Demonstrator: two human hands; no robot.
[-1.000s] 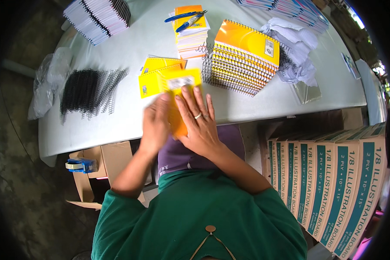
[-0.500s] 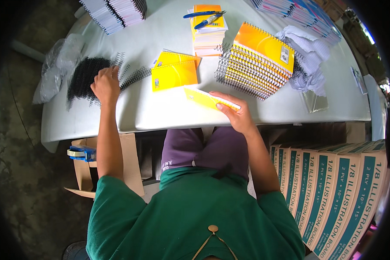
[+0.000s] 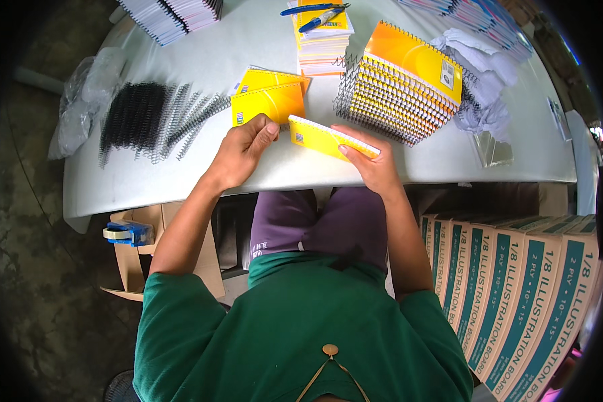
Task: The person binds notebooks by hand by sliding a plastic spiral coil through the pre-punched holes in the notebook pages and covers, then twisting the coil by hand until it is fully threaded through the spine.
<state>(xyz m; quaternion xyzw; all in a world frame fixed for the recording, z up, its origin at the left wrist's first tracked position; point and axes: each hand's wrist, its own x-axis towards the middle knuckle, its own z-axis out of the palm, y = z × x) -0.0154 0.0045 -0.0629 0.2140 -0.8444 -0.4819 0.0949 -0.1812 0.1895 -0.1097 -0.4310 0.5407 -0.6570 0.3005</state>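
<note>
My right hand grips a small yellow notebook by its right end, its punched white edge facing up and away from me. Just left of that notebook, my left hand is closed in a pinch. A short dark bit of spiral coil shows between its fingertips and the notebook's left corner; the rest of the coil is hidden by the hand. Behind the left hand lie yellow notebook covers, overlapping. To the left rests a heap of black spiral coils, some strewn loose toward the covers.
A tall stack of coil-bound yellow notebooks stands right of centre, beside crumpled white cloth. Blue cutting tools lie on a notebook pile. Clear plastic sits at the left edge. Cartons stand below right; a tape dispenser below left.
My left hand has come from the coil heap, rightward and nearer, to the notebook's left end with a coil. The notebook in my right hand has turned slightly and shifted a little right.
</note>
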